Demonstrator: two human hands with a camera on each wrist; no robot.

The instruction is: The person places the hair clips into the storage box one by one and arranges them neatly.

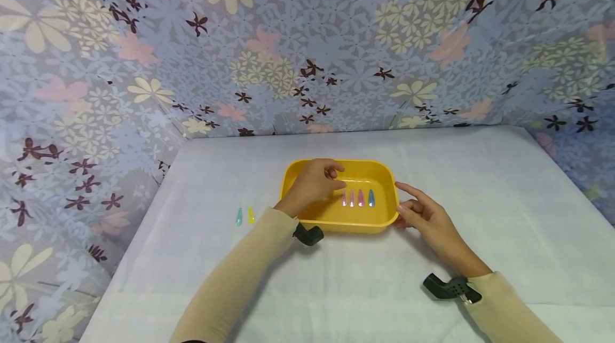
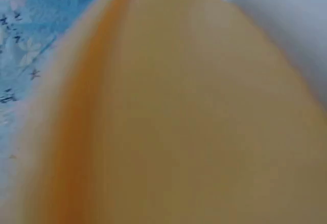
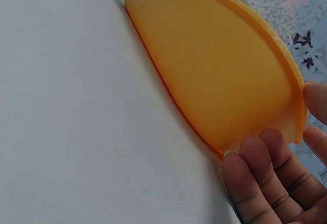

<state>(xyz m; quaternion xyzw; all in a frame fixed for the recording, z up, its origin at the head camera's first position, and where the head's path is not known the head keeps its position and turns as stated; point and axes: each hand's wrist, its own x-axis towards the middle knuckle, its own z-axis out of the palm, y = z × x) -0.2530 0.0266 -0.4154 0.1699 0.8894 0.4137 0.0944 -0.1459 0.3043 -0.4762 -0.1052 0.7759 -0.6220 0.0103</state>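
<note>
A yellow plastic tray (image 1: 355,225) stands on the white-covered table. My left hand (image 1: 312,182) reaches over its left half, thumb and index finger apart, with nothing seen between them. The thumb tip is just above a pink snap hair clip (image 1: 344,199), the leftmost in a row. To its right lie a light pink clip (image 1: 352,198), a deeper pink clip (image 1: 361,198) and a blue clip (image 1: 371,198). My right hand (image 1: 427,220) holds the tray's right end, fingertips (image 3: 242,175) against the outer wall. The left wrist view is filled by the tray's blurred wall (image 2: 204,106).
Left of the tray, a teal hair clip (image 1: 238,217) and a yellow hair clip (image 1: 251,215) lie on the white cloth (image 1: 202,188). A flower-patterned fabric (image 1: 288,65) hangs behind the table and along its sides.
</note>
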